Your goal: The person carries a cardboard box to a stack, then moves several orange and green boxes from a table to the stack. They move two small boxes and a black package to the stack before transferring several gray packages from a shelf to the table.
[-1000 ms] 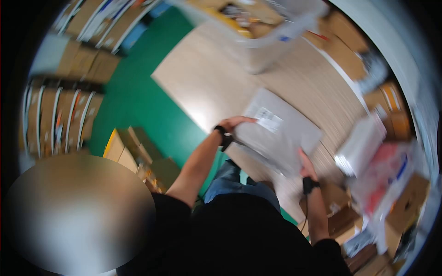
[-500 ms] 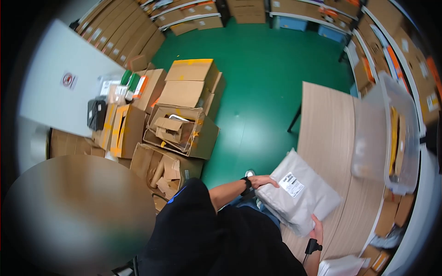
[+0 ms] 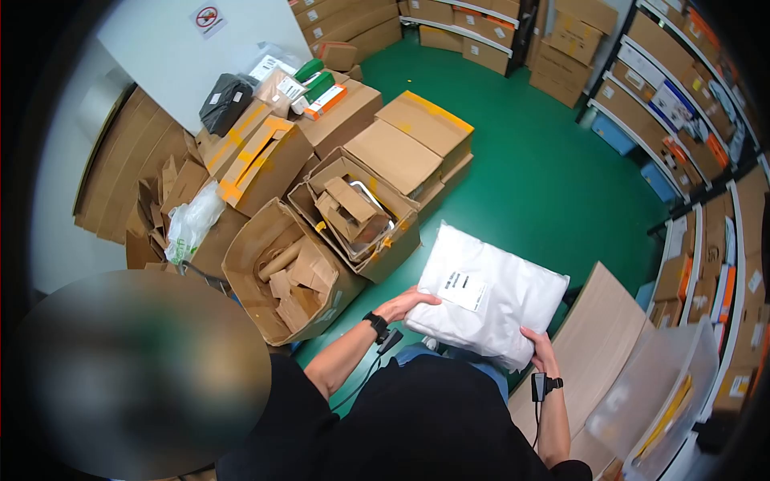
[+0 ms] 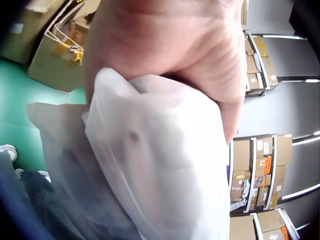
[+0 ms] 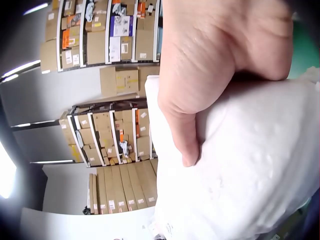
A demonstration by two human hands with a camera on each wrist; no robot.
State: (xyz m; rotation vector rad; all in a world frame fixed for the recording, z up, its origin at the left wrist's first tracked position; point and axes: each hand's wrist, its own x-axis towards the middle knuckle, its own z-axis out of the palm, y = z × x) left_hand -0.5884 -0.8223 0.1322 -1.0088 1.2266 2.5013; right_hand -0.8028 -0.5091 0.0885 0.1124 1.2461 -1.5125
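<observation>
Swung white package [image 3: 504, 301] off wooden table [image 3: 592, 329] since earlier frame; now held above green floor [image 3: 545, 192]. Grasping left side with left hand [image 3: 399, 305], lower right edge with right hand [image 3: 541, 346], thumbs on top. Showing label [image 3: 463, 290] upward. Near open carton [image 3: 245, 306] on left, table and clear bin [image 3: 630, 393] on right.

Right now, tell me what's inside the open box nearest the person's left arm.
The box holds loose brown cardboard pieces and what looks like a brown tube. Whatever lies beneath them is covered and cannot be seen.
</observation>
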